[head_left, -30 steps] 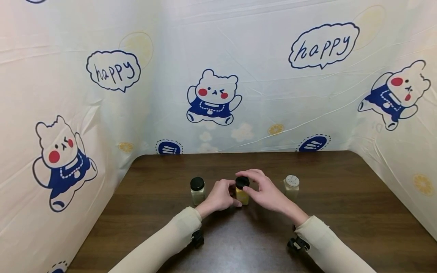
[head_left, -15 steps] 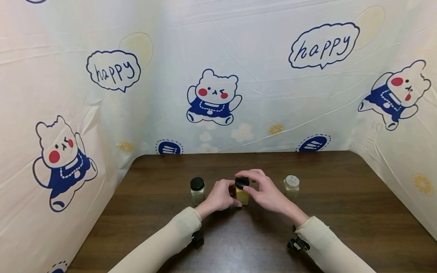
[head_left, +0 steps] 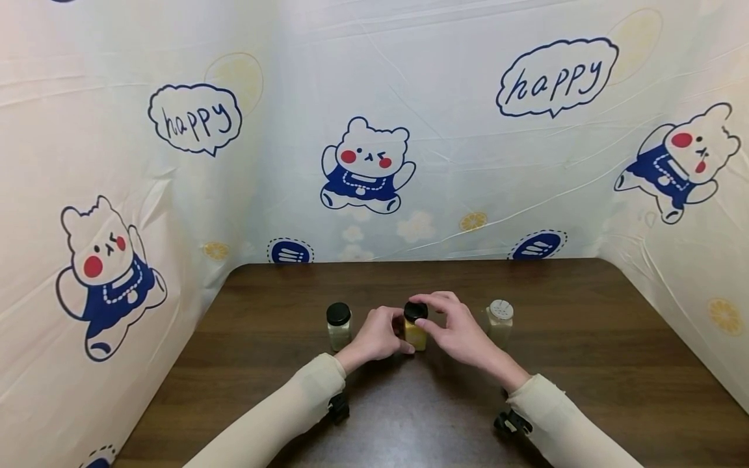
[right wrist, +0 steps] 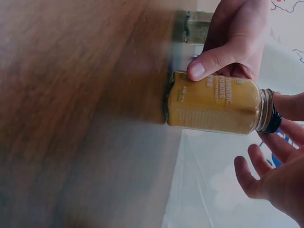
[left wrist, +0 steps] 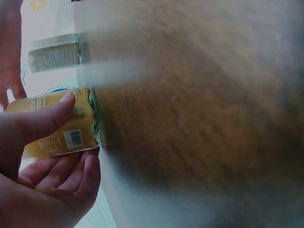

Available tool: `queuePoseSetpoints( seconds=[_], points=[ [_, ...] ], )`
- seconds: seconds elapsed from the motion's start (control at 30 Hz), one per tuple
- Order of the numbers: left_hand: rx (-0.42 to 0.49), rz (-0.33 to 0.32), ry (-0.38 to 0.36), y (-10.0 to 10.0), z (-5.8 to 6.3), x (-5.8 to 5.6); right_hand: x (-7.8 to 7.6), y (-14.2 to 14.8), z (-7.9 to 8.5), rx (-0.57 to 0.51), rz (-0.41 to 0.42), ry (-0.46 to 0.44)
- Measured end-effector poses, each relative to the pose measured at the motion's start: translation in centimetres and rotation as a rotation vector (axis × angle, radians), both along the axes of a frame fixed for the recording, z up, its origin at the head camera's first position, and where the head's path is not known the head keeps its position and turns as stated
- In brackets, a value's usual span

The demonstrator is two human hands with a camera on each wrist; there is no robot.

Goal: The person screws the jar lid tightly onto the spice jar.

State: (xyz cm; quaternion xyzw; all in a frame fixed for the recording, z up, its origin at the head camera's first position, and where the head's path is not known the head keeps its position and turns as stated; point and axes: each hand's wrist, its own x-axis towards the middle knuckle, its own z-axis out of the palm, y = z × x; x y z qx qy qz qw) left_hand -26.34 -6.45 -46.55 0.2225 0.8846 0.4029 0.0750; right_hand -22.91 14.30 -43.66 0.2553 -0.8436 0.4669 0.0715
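The jar of turmeric powder [right wrist: 213,104] is being held upright on the counter [head_left: 374,416] by the left hand [head_left: 377,335], whose thumb and curled fingers are being pressed against its lower sides. Its black cap [head_left: 416,311] is being pinched by the right hand [head_left: 456,330], with spare fingers being held loosely away. Light, stiff glass is presumably being handled, smooth and breakable; the flat sides are offering the surest hold.

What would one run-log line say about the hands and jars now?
left hand: grips yellow jar | right hand: pinches its black cap | yellow jar: upright on table | nearby: black-capped jar, white-topped jar
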Motion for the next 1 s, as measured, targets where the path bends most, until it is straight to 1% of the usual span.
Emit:
queuePoseSetpoints(
  seconds=[0.13, 0.3, 0.47, 0.67, 0.73, 0.83, 1.0],
  points=[
    [0.0, -0.001, 0.001, 0.0, 0.0, 0.0, -0.1, -0.2, -0.1, 0.03, -0.05, 0.066],
    [0.001, -0.002, 0.005, 0.0, 0.1, 0.0, -0.3, -0.6, -0.1, 0.059, -0.088, 0.144],
    [-0.003, -0.006, 0.022, 0.0, 0.0, 0.0, -0.4, -0.9, 0.0, 0.098, -0.116, 0.173],
    [0.004, -0.007, 0.031, 0.0, 0.1, 0.1, -0.6, -1.0, 0.1, 0.12, -0.118, 0.184],
    [0.003, -0.007, 0.028, 0.0, 0.1, 0.1, -0.6, -0.8, -0.1, 0.111, -0.095, 0.173],
    [0.003, -0.005, 0.024, 0.0, 0.1, 0.1, -0.7, -0.3, -0.4, 0.075, -0.023, 0.125],
    [0.009, -0.003, 0.01, 0.0, 0.1, 0.1, -0.9, 0.4, -0.4, -0.048, 0.118, -0.033]
  ],
)
